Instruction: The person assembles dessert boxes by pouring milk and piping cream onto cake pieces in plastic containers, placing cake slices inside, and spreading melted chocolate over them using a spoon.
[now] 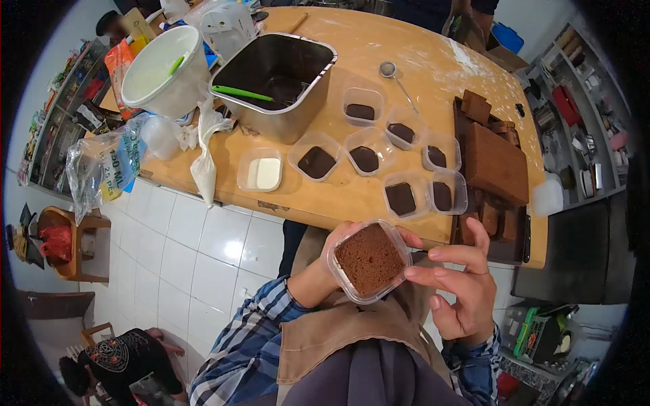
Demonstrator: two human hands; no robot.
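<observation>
A wooden table (365,40) stands on white floor tiles (172,227), bearing a deep metal pan (308,101), small clear cups with dark contents (386,154) and a large brown cake slab (497,162). Before its near edge, the left hand (318,272) curls round a clear plastic tub (367,298) with brown cake (369,259) inside. The right hand (466,287) is loosely open, gripping nothing — a fingertip sits at the tub's rim, contact unclear.
</observation>
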